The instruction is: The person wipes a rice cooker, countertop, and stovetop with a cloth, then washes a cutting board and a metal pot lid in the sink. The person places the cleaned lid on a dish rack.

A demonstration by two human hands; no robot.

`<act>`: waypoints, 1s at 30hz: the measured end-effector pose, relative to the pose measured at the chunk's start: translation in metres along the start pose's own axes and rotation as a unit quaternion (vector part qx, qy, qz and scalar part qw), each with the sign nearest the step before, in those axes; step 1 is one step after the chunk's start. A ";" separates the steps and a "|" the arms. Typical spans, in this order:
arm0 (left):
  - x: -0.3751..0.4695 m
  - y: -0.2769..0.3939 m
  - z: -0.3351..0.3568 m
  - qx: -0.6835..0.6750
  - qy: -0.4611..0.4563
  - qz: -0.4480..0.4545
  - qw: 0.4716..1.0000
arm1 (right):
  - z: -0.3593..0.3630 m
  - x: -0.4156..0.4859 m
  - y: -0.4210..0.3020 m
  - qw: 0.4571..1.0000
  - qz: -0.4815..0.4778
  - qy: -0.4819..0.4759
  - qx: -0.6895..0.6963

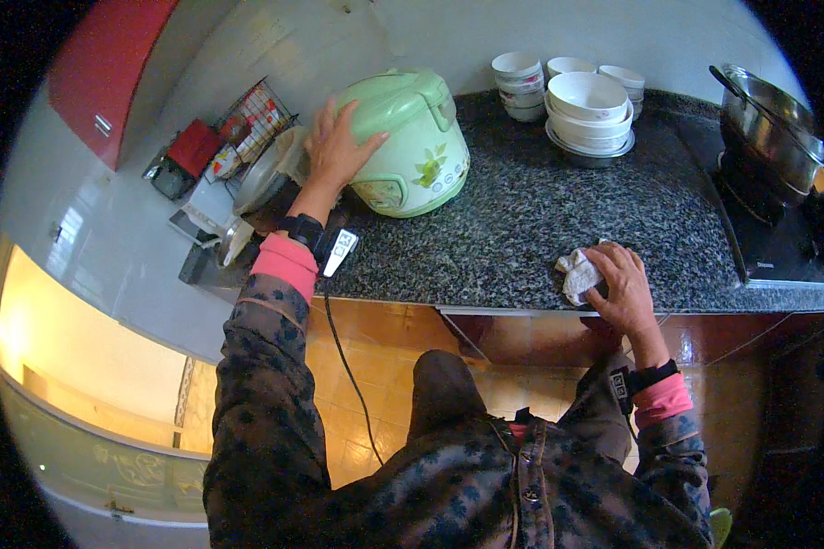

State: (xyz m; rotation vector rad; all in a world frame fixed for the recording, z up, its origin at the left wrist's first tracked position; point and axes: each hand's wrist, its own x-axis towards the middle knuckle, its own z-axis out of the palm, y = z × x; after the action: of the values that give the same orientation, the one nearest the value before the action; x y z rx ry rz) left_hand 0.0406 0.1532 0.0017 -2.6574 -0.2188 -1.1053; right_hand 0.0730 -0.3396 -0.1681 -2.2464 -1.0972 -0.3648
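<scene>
My left hand (338, 145) rests with spread fingers against the left side of a pale green rice cooker (419, 137). The cooker stands upright on a speckled dark granite countertop (494, 226), its lid down and a fruit print on its front. Near the counter's front edge, my right hand (621, 283) grips a crumpled white cloth (579, 276) against the stone. Part of the cloth is hidden under my fingers. Both wrists wear black straps with small devices; a cable hangs from the left one.
Stacked white bowls (587, 103) stand along the back wall. At the right, a steel pot (762, 130) sits on a black cooktop (796, 240). Left of the cooker are a lidded pan (261, 184), a wire rack (264, 113) and a red box (194, 146). A red cabinet (106, 75) hangs upper left.
</scene>
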 end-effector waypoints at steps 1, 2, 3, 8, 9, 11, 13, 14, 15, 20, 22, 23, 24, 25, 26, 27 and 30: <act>-0.009 -0.003 0.002 -0.017 0.002 -0.029 0.999 | 0.001 0.000 0.000 1.000 -0.008 0.003 -0.011; -0.017 -0.004 0.004 -0.034 0.003 -0.059 0.998 | 0.002 0.000 -0.001 1.000 -0.002 0.004 -0.015; -0.021 -0.001 0.005 -0.052 -0.008 -0.089 0.995 | 0.004 0.001 -0.001 1.000 -0.004 0.004 -0.022; 0.004 0.068 0.016 -0.032 0.004 -0.191 0.981 | 0.009 0.001 -0.001 0.999 0.002 0.003 -0.048; 0.010 0.090 0.020 -0.041 0.018 -0.211 0.976 | 0.010 0.001 -0.001 0.999 0.004 0.001 -0.052; 0.020 0.127 0.030 -0.090 0.049 -0.226 0.969 | 0.011 0.001 0.000 0.998 0.004 -0.001 -0.063; 0.015 0.143 0.036 -0.178 0.124 -0.104 0.971 | 0.011 0.002 0.002 0.997 0.017 -0.019 -0.072; 0.004 0.146 0.039 -0.202 0.108 -0.044 0.972 | 0.010 0.002 0.003 0.998 0.015 -0.025 -0.055; -0.013 0.147 0.040 -0.234 0.109 0.025 0.966 | 0.010 0.002 0.005 0.999 0.006 -0.011 -0.043; -0.121 0.143 0.034 -0.392 -0.083 0.054 0.915 | 0.013 0.000 0.011 0.998 -0.028 0.004 -0.056; -0.165 0.142 0.029 -0.384 -0.089 0.035 0.918 | 0.013 0.012 0.019 0.990 -0.016 -0.021 -0.140; -0.186 0.144 0.027 -0.351 -0.081 0.024 0.933 | 0.012 0.022 0.023 0.983 0.009 -0.053 -0.174; -0.202 0.144 0.025 -0.321 -0.090 0.011 0.943 | 0.012 0.032 0.026 0.969 0.040 -0.114 -0.217; -0.212 0.144 0.026 -0.310 -0.080 -0.008 0.947 | 0.016 0.049 0.028 0.948 0.098 -0.135 -0.272; -0.221 0.145 0.026 -0.298 -0.074 -0.023 0.951 | 0.015 0.068 0.031 0.941 0.148 -0.126 -0.277; -0.229 0.146 0.026 -0.283 -0.099 -0.048 0.953 | 0.016 0.092 0.032 0.924 0.217 -0.127 -0.289; -0.234 0.150 0.028 -0.276 -0.013 -0.038 0.960 | 0.048 0.142 0.007 0.924 0.228 -0.129 -0.278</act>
State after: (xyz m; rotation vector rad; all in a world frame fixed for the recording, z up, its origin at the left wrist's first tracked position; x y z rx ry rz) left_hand -0.0692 0.0080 -0.2101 -3.1729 -0.0122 -1.3126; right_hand 0.1653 -0.2247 -0.1396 -3.0347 -0.5904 -0.1981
